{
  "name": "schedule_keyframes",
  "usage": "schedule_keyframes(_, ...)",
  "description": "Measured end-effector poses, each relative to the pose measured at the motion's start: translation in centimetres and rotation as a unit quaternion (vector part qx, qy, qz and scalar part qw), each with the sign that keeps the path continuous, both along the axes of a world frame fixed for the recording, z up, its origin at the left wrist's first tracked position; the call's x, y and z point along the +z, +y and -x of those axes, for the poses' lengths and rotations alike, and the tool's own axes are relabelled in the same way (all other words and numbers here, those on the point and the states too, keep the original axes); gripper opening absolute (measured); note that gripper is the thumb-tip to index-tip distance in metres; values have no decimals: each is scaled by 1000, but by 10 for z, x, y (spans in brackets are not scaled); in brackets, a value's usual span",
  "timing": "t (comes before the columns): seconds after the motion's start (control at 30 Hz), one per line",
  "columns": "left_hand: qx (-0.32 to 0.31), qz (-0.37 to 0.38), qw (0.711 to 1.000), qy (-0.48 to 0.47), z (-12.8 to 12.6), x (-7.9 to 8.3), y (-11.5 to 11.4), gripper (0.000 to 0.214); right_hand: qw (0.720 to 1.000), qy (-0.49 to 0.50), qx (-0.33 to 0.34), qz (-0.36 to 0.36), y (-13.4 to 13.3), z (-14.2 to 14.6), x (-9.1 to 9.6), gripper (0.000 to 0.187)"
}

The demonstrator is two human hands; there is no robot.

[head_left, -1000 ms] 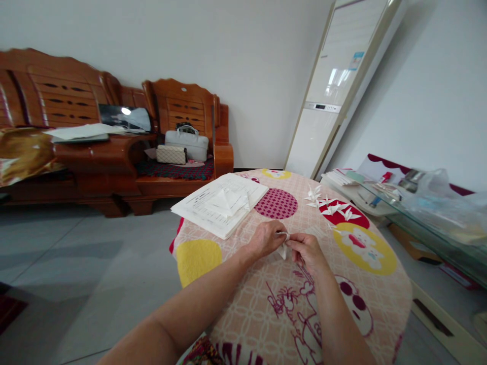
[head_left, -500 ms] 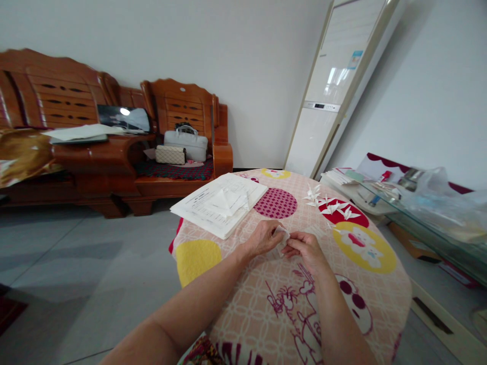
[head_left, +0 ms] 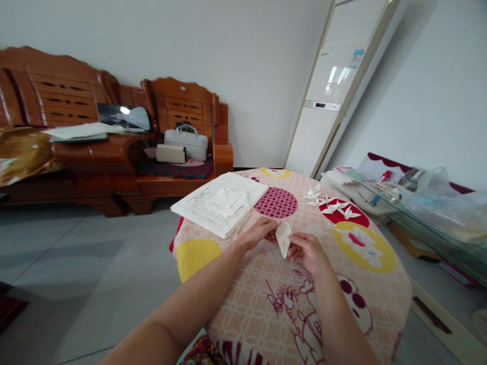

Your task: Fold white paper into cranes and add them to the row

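A small folded white paper [head_left: 283,239], kite-like in outline with its point toward me, is held between my two hands above the round table. My left hand [head_left: 263,231] pinches its left edge, the fingertips partly behind the paper. On the other side, my right hand [head_left: 306,249] grips the right edge between thumb and fingers. Several folded white paper cranes [head_left: 335,207] lie on the cloth beyond my right hand. Past my left hand, a folded paper triangle [head_left: 225,201] rests on a stack of printed sheets [head_left: 198,209].
A patterned pink cloth [head_left: 243,304] covers the round table. To the right stands a glass-topped table [head_left: 426,220] with a plastic bag [head_left: 437,187] and papers. Wooden chairs [head_left: 182,109] holding bags line the wall, near a tall white air conditioner [head_left: 315,121].
The folded paper has turned so its broad face now shows, where before it was mostly covered by my fingers. My left hand has shifted slightly left. The cranes and sheets stay put.
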State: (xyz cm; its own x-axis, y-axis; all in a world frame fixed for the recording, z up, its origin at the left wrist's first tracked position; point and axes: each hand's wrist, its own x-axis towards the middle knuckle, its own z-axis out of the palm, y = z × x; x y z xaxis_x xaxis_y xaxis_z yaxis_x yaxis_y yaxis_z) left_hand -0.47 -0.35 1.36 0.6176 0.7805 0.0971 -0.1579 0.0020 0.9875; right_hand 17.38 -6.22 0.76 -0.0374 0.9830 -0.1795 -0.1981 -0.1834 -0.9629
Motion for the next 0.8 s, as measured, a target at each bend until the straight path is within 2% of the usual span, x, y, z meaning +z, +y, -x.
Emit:
schedule_keyframes(0.1,-46,66,995,-56,3,-1,2,46,1000,23,-7,7,0,-4,1,21)
schedule_keyframes(0.2,-98,51,992,-63,5,-1,4,46,999,38,-5,0,-1,-6,3,20)
schedule_keyframes(0.27,-111,32,992,-53,4,-1,4,45,999,41,-4,-1,-1,-6,3,20)
schedule_keyframes(0.53,-68,12,997,-18,2,-3,6,43,1000,-4,-2,-5,-2,-3,6,23)
schedule_keyframes(0.8,2,8,1000,14,-3,-9,6,36,999,-31,-7,-23,1,-1,3,35)
